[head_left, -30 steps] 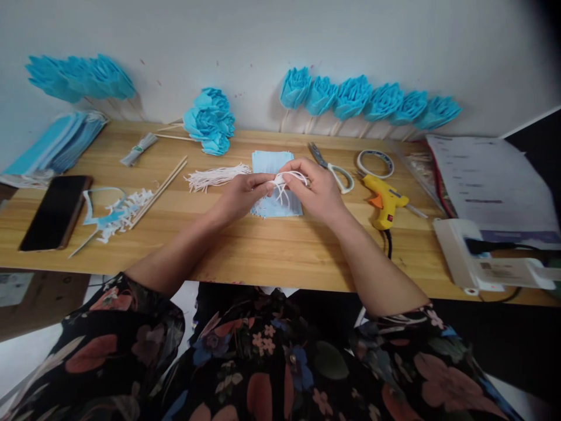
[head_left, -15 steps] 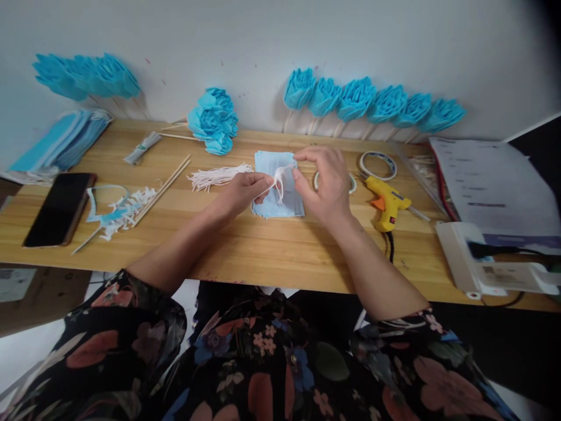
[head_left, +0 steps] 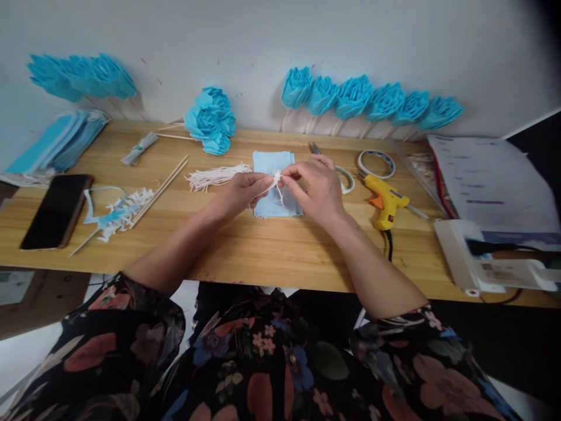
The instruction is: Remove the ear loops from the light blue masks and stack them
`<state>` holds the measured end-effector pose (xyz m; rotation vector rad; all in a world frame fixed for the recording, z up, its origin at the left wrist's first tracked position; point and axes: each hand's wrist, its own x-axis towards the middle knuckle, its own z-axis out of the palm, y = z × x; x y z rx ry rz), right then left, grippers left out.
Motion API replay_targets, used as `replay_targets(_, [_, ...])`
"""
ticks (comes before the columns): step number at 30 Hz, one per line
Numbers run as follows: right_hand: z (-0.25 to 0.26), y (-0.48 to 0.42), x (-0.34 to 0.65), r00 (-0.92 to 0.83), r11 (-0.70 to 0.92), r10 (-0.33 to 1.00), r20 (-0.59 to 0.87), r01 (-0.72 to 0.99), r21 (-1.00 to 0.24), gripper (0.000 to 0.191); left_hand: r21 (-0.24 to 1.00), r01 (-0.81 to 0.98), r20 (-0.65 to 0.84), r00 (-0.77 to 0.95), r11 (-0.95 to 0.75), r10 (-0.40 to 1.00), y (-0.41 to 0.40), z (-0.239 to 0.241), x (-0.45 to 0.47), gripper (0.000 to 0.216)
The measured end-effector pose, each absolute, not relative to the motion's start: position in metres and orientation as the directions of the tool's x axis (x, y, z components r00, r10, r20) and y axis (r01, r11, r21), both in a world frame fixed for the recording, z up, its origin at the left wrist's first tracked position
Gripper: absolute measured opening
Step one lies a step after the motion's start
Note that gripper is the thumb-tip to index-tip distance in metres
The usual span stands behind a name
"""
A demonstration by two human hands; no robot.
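My left hand [head_left: 240, 193] and my right hand [head_left: 314, 187] meet above a stack of light blue mask sheets [head_left: 272, 164] in the middle of the wooden table [head_left: 263, 245]. Both hands pinch a small bundle of white elastic strings [head_left: 276, 180] between thumb and fingertips, the loose ends hanging down over the stack. More white strings [head_left: 214, 175] lie in a pile just left of the stack.
Scissors [head_left: 339, 173], a tape roll [head_left: 376, 162] and a yellow glue gun [head_left: 384, 202] lie to the right, papers [head_left: 491, 184] and a white device [head_left: 491, 263] beyond. Left: wooden sticks [head_left: 160, 190], mask scraps [head_left: 116, 210], a phone [head_left: 55, 210], stacked masks [head_left: 56, 143]. Blue paper flowers [head_left: 368, 99] line the wall.
My right hand has come down and in toward the left hand, and the strings that were stretched out in a loop are now bunched tightly between both pinches.
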<state>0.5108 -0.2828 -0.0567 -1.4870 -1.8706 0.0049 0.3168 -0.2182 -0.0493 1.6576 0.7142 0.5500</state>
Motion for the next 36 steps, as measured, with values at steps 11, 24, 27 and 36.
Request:
replay_targets(11, [-0.063,-0.279,0.514,-0.028,0.295,0.828,0.560,0.871,-0.393,0.018,0.982,0.162,-0.048,0.717,-0.100,0.695,-0.217,-0.052,0.316,0.033])
replay_targets(24, [-0.061,-0.282,0.506,-0.085,0.445,0.825,0.558,0.705,-0.551,0.038,0.995,0.023,-0.082,0.710,0.093,0.699,-0.217,-0.057,0.318,0.038])
replay_targets(27, [-0.063,-0.281,0.503,-0.046,0.373,0.899,0.435,0.602,-0.707,0.034,0.997,0.048,-0.077,0.723,0.062,0.686,-0.218,-0.056,0.317,0.037])
replay_targets(36, [-0.064,-0.280,0.506,0.000,0.352,0.870,0.493,0.700,-0.621,0.010,0.912,0.183,0.179,0.629,-0.368,0.756,-0.216,-0.055,0.318,0.036])
